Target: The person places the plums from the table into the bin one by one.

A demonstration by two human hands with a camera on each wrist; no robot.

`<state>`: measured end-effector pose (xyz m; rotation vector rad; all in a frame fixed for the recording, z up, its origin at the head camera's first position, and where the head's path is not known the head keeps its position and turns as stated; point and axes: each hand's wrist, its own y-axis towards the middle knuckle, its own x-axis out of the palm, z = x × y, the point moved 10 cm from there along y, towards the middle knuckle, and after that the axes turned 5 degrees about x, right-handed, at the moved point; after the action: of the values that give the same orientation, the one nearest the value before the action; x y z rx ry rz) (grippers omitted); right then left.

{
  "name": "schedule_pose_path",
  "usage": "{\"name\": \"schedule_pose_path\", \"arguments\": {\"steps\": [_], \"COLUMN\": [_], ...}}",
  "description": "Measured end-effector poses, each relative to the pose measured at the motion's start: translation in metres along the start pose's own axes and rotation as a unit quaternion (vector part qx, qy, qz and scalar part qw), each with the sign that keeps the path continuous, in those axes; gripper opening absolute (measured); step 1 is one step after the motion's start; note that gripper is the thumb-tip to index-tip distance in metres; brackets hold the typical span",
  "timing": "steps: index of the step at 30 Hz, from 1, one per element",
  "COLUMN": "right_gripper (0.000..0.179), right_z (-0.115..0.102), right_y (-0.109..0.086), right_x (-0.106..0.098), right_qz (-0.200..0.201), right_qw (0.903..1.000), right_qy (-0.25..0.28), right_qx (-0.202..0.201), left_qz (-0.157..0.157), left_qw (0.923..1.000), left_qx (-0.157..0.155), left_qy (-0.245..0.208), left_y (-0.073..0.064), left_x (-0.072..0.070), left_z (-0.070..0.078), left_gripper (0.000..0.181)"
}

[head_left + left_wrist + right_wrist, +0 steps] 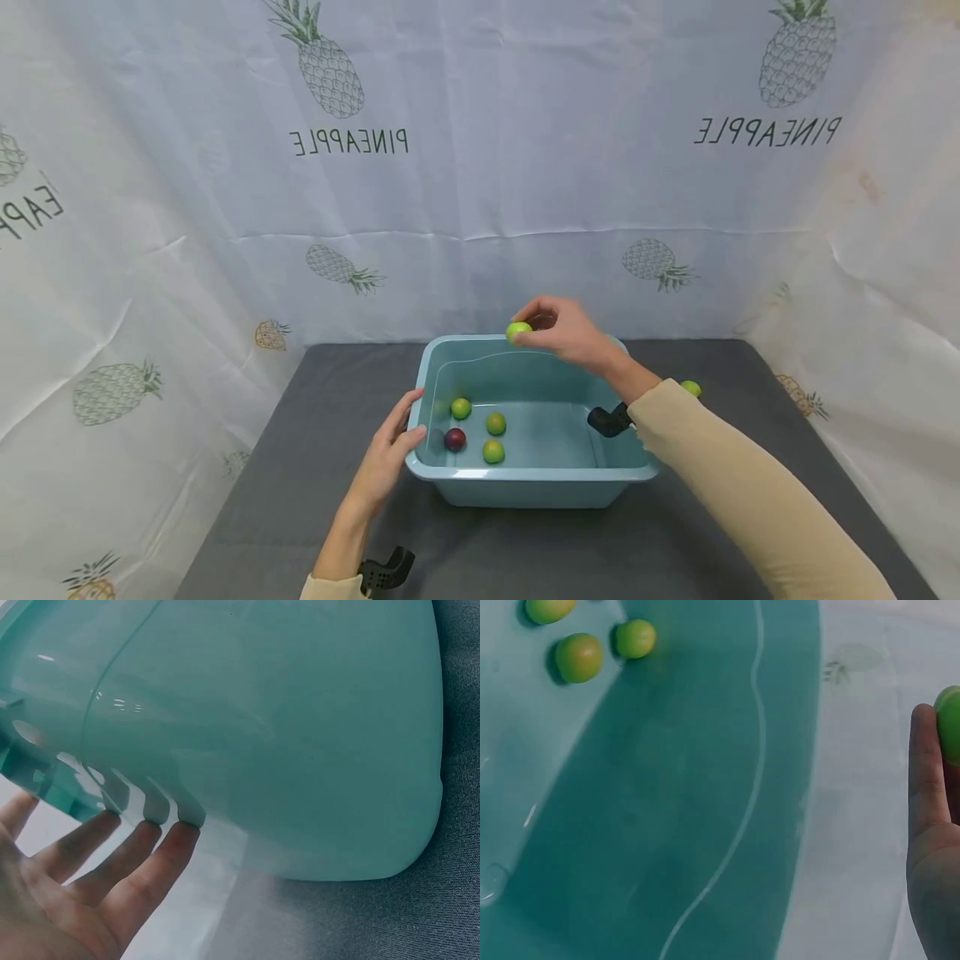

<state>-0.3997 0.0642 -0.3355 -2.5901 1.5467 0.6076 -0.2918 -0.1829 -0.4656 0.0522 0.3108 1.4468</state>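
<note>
While right hand [573,332] fingers pinch green fruit [518,331], left hand [386,458] flat on tub [525,482], thumb seemingly hidden.

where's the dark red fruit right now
In the head view, the dark red fruit lies inside the tub, near its left wall, beside three green fruits.

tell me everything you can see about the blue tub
The tub is a pale teal rectangular basin of glossy, plastic-looking material with rounded corners and a rolled rim. It sits upright on the dark grey table. Water fills its lower part, holding three green fruits and one dark red fruit. The left hand rests straight fingers against its left wall under the rim. The right hand holds another green fruit over the far rim.
</note>
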Motion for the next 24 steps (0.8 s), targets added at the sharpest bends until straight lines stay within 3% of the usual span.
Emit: {"name": "schedule_pose_path", "arguments": {"steps": [7, 13, 24], "right_gripper": [0.020, 0.020, 0.022], "right_z": [0.021, 0.040, 0.062], "right_y": [0.008, 0.006, 0.010], "right_x": [0.029, 0.053, 0.072], "right_qz": [-0.037, -0.078, -0.111], "right_qw": [0.9979, 0.9943, 0.9894], "right_qy": [-0.053, -0.068, -0.080], "right_qx": [0.005, 0.023, 0.050], "left_qz": [0.006, 0.009, 0.007], "left_qw": [0.9999, 0.9999, 1.0000], "left_qx": [-0.007, -0.007, -0.002], "left_qy": [0.005, 0.005, 0.004], "left_y": [0.001, 0.000, 0.001], "left_x": [-0.001, -0.002, 0.000], "left_z": [-0.003, -0.004, -0.002], "left_gripper": [0.053, 0.053, 0.052]}}
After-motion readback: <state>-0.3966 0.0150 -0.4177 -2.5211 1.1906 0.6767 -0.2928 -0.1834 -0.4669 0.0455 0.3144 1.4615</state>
